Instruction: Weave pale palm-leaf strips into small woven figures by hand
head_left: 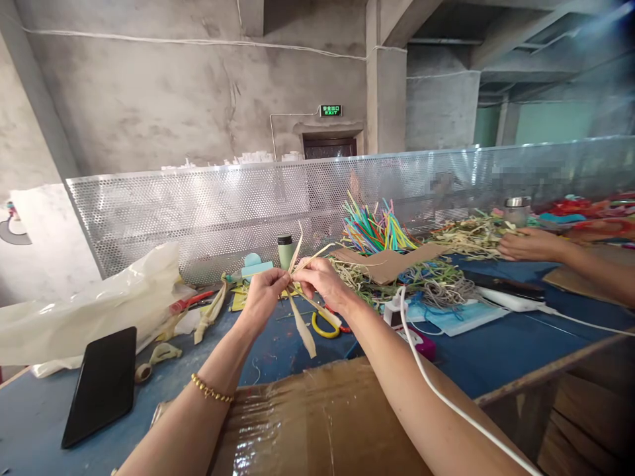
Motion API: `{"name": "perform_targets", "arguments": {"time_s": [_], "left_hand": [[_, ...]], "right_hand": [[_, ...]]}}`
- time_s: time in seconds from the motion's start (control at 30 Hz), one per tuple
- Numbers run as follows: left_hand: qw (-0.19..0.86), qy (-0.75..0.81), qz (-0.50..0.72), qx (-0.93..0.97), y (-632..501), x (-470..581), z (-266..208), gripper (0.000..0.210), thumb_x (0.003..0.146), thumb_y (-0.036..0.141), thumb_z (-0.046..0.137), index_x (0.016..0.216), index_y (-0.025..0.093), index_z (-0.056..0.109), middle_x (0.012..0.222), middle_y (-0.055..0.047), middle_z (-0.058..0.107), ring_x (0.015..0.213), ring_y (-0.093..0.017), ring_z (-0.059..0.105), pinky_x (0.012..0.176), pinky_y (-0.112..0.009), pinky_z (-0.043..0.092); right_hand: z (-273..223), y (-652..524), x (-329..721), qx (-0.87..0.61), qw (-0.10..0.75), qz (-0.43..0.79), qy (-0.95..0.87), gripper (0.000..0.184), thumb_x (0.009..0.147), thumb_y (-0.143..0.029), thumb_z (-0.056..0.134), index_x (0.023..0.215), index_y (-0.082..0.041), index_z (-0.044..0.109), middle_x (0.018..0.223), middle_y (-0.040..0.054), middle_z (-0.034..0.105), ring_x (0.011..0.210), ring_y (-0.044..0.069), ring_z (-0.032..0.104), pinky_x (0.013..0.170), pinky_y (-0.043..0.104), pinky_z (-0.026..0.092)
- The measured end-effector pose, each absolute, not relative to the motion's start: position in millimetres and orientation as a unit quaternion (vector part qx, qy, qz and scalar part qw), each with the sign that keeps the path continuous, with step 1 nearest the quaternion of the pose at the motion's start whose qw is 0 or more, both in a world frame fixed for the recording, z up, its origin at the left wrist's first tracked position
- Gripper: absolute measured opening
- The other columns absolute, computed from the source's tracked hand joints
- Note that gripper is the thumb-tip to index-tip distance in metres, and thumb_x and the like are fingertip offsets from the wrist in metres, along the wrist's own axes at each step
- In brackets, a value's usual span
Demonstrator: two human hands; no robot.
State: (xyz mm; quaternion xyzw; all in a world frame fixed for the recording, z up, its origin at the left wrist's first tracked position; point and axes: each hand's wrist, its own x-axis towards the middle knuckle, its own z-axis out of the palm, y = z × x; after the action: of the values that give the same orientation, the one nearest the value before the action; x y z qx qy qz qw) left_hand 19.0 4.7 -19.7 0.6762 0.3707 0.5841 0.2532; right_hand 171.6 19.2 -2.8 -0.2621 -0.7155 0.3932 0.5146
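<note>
In the middle of the view, my left hand (265, 291) and my right hand (322, 281) meet above the blue table. Both are closed, fingertips pinching a small bunch of pale, leaf-like strips (303, 334). Some strips fan upward from the pinch, and a wider one hangs below it. The exact spot where they join is hidden by my fingers. Just below my right hand lies a yellow loop handle (326, 326) with red beside it, like part of a pair of scissors. A brown taped cardboard piece (317, 423) lies between my forearms.
A black tablet-like slab (102, 383) and plastic sheeting (99, 311) lie left. Behind my hands are a green bottle (285, 251), colourful stems (374, 228) and tangled strands (436, 281). A white cable (421, 370) crosses my right forearm. Another person's hand (533, 246) works at right.
</note>
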Motion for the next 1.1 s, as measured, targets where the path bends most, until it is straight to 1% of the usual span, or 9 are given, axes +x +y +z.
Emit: {"name": "perform_targets", "arguments": {"time_s": [0.07,0.23,0.43,0.57,0.73,0.83,0.9,1.0,1.1], "left_hand": [[0.253,0.370,0.590,0.672,4.5,19.1,-19.1,0.021,0.078,0.033,0.062,0.065,0.016,0.062,0.060,0.001,0.053,0.060,-0.013,0.043,0.059,-0.027,0.031],[0.212,0.385,0.599,0.669,6.8,17.5,-18.1,0.019,0.077,0.032,0.062,0.065,0.016,0.062,0.061,0.001,0.055,0.060,-0.013,0.046,0.059,-0.027,0.033],[0.199,0.398,0.598,0.666,6.7,17.7,-17.3,0.020,0.075,0.032,0.062,0.063,0.017,0.062,0.058,0.001,0.054,0.057,-0.013,0.045,0.057,-0.027,0.033],[0.219,0.387,0.607,0.658,5.5,18.8,-16.4,0.020,0.076,0.033,0.063,0.065,0.016,0.064,0.059,0.001,0.056,0.058,-0.013,0.047,0.057,-0.027,0.034],[0.243,0.371,0.610,0.657,3.3,20.5,-15.3,0.020,0.075,0.034,0.065,0.067,0.016,0.065,0.061,0.001,0.057,0.060,-0.013,0.048,0.058,-0.026,0.034],[0.250,0.362,0.610,0.658,1.8,21.8,-14.9,0.019,0.076,0.034,0.066,0.068,0.016,0.065,0.060,0.001,0.057,0.059,-0.013,0.047,0.057,-0.026,0.033],[0.251,0.361,0.610,0.660,1.8,22.1,-14.8,0.018,0.076,0.033,0.066,0.068,0.016,0.065,0.060,0.001,0.056,0.058,-0.013,0.047,0.057,-0.026,0.033],[0.246,0.366,0.607,0.660,3.1,21.4,-15.2,0.018,0.076,0.033,0.066,0.068,0.016,0.065,0.060,0.002,0.055,0.058,-0.012,0.046,0.056,-0.026,0.032],[0.247,0.374,0.607,0.656,5.1,21.1,-16.9,0.018,0.075,0.033,0.066,0.067,0.016,0.065,0.059,0.002,0.055,0.057,-0.012,0.045,0.055,-0.026,0.031]], "right_hand": [[-4.0,20.9,170.2,-0.263,0.516,0.399,-0.711,0.013,0.073,-0.023,0.060,0.062,-0.018,0.055,0.040,-0.0060,0.047,0.038,0.008,0.041,0.042,0.021,0.030],[-8.2,25.7,164.7,-0.281,0.538,0.386,-0.695,0.011,0.075,-0.025,0.061,0.066,-0.019,0.058,0.042,-0.0062,0.049,0.037,0.009,0.043,0.038,0.021,0.032],[-7.3,23.1,161.8,-0.267,0.571,0.395,-0.669,0.021,0.073,-0.026,0.063,0.056,-0.018,0.054,0.045,-0.0056,0.049,0.037,0.007,0.044,0.036,0.020,0.032],[-6.3,23.2,162.4,-0.255,0.576,0.451,-0.633,0.019,0.070,-0.028,0.064,0.056,-0.016,0.057,0.050,-0.0039,0.053,0.037,0.006,0.045,0.036,0.020,0.033],[-8.1,28.7,163.7,-0.230,0.597,0.494,-0.589,0.018,0.071,-0.028,0.063,0.058,-0.016,0.060,0.051,-0.0030,0.055,0.036,0.006,0.044,0.036,0.021,0.031],[-8.0,31.0,165.1,-0.200,0.628,0.524,-0.539,0.016,0.070,-0.025,0.064,0.059,-0.016,0.058,0.050,-0.0043,0.052,0.037,0.006,0.041,0.037,0.020,0.031],[-6.4,31.9,167.1,-0.181,0.635,0.562,-0.499,0.016,0.070,-0.024,0.064,0.059,-0.016,0.056,0.051,-0.0048,0.052,0.037,0.005,0.041,0.037,0.020,0.031],[-2.6,33.9,172.3,-0.162,0.617,0.635,-0.435,0.018,0.072,-0.020,0.063,0.060,-0.017,0.050,0.050,-0.0058,0.050,0.036,0.004,0.037,0.037,0.019,0.028],[0.8,38.2,180.3,-0.153,0.606,0.683,-0.379,0.021,0.078,-0.015,0.059,0.062,-0.018,0.046,0.048,-0.0071,0.046,0.035,0.003,0.033,0.036,0.018,0.025]]}}
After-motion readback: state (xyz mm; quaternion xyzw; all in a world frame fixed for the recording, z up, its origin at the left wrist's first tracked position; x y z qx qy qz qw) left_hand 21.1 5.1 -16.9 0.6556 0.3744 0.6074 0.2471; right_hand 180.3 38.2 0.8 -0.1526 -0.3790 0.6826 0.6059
